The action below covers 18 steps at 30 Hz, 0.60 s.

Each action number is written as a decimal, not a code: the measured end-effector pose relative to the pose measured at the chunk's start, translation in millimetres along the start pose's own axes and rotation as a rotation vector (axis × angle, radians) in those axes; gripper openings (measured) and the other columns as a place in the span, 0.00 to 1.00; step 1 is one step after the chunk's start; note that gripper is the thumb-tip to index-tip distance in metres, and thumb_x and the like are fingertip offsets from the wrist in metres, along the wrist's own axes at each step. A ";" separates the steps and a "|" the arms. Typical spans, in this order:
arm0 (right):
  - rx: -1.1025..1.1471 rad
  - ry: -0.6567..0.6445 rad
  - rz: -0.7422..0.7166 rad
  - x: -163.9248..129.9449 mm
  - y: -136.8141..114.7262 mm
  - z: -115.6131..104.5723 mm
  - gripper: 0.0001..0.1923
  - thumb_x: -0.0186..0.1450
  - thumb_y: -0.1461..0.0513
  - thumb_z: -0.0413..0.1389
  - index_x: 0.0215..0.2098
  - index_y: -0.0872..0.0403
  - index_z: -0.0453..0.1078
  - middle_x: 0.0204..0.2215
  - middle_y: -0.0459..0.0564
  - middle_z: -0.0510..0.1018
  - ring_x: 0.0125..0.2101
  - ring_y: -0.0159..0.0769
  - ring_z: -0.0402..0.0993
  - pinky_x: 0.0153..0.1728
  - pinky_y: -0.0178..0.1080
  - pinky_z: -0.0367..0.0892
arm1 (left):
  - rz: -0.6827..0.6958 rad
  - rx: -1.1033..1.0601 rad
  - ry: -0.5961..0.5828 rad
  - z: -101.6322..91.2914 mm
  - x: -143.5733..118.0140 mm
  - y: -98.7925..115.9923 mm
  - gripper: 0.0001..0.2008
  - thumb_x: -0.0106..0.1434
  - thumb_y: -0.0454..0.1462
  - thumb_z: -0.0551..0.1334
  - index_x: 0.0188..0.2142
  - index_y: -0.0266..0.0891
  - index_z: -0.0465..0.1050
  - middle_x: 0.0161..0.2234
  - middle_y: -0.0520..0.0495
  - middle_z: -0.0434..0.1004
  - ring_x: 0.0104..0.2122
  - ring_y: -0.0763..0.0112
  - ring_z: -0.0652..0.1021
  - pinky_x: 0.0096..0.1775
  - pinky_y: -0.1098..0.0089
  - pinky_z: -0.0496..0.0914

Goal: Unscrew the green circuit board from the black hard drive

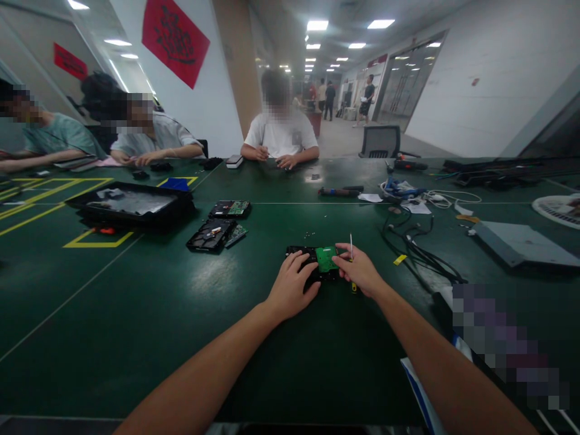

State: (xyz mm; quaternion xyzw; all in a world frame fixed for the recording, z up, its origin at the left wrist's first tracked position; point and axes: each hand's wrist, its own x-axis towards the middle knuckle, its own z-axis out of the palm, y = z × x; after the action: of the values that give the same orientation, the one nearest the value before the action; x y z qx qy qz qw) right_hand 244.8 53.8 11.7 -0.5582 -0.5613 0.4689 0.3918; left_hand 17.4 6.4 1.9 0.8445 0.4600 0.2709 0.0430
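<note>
A black hard drive [310, 277] with a green circuit board [325, 258] on its right half lies on the green table. My left hand [292, 284] grips the drive's left part, fingers over its top and thumb at the near edge. With thumb and forefinger, my right hand [357, 269] touches the board's right edge. The same hand also holds a screwdriver [354, 287], its yellow-and-black handle down and its shaft pointing up. Whether the board is still attached to the drive, I cannot tell. Several tiny screws [309, 234] lie just beyond the drive.
To the left lie two more drives, one black [209, 234] and one with a board [230, 209]. Beyond them sits a black tray [131, 202]. Cables [419, 254], a grey metal case [528, 244] and a tool [339, 191] lie to the right. Other people sit across the table.
</note>
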 end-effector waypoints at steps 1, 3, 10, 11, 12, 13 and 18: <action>-0.024 0.005 0.005 -0.1 0.4 0.4 0.28 0.65 0.58 0.61 0.62 0.52 0.65 0.39 0.50 0.77 0.20 0.27 0.70 0.15 0.31 0.62 | 0.020 -0.006 -0.010 -0.2 -0.2 0.5 0.24 0.68 0.42 0.62 0.62 0.42 0.69 0.64 0.39 0.67 0.68 0.50 0.62 0.67 0.45 0.60; -0.055 0.006 0.013 -0.5 0.7 1.0 0.25 0.66 0.58 0.60 0.60 0.53 0.66 0.38 0.50 0.77 0.20 0.27 0.71 0.16 0.31 0.62 | 0.046 -0.017 -0.029 -0.3 -0.4 0.9 0.23 0.68 0.42 0.62 0.62 0.42 0.70 0.64 0.39 0.67 0.67 0.50 0.63 0.66 0.45 0.61; -0.079 0.004 0.023 -0.5 1.2 0.7 0.22 0.66 0.61 0.58 0.59 0.53 0.67 0.38 0.48 0.77 0.21 0.27 0.71 0.17 0.31 0.63 | 0.056 -0.025 -0.037 0.7 -0.2 0.0 0.23 0.68 0.40 0.61 0.62 0.42 0.69 0.64 0.39 0.67 0.67 0.52 0.64 0.66 0.47 0.63; -0.084 0.004 0.022 -0.1 1.8 0.5 0.22 0.66 0.60 0.58 0.59 0.52 0.67 0.37 0.48 0.77 0.20 0.27 0.71 0.17 0.31 0.63 | 0.057 -0.024 -0.036 0.7 -0.1 0.0 0.23 0.68 0.39 0.62 0.62 0.42 0.69 0.64 0.39 0.68 0.67 0.52 0.64 0.66 0.47 0.63; -0.091 0.006 0.019 0.3 2.7 0.3 0.22 0.66 0.60 0.59 0.58 0.52 0.67 0.36 0.48 0.77 0.20 0.27 0.71 0.17 0.31 0.63 | 0.059 -0.023 -0.035 0.6 -0.1 0.0 0.24 0.67 0.39 0.62 0.62 0.42 0.69 0.64 0.39 0.68 0.67 0.52 0.64 0.66 0.47 0.63; -0.099 0.009 0.014 0.8 3.7 0.2 0.22 0.66 0.60 0.59 0.58 0.52 0.67 0.35 0.47 0.77 0.20 0.27 0.71 0.17 0.31 0.63 | 0.060 -0.024 -0.034 0.5 -0.1 0.1 0.24 0.67 0.39 0.62 0.62 0.42 0.69 0.64 0.38 0.68 0.67 0.51 0.64 0.66 0.47 0.63; -0.110 0.021 0.017 1.6 7.4 -0.1 0.21 0.66 0.59 0.60 0.56 0.53 0.68 0.30 0.46 0.77 0.20 0.28 0.71 0.17 0.31 0.63 | 0.058 -0.021 -0.035 0.0 -0.7 0.8 0.24 0.67 0.38 0.61 0.62 0.42 0.69 0.64 0.39 0.67 0.67 0.51 0.64 0.66 0.46 0.64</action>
State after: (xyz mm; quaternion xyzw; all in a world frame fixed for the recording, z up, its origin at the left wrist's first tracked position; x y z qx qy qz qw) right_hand 246.7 54.9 4.5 -0.5884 -0.5775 0.4347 0.3623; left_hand 17.7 5.4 1.9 0.8617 0.4314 0.2621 0.0522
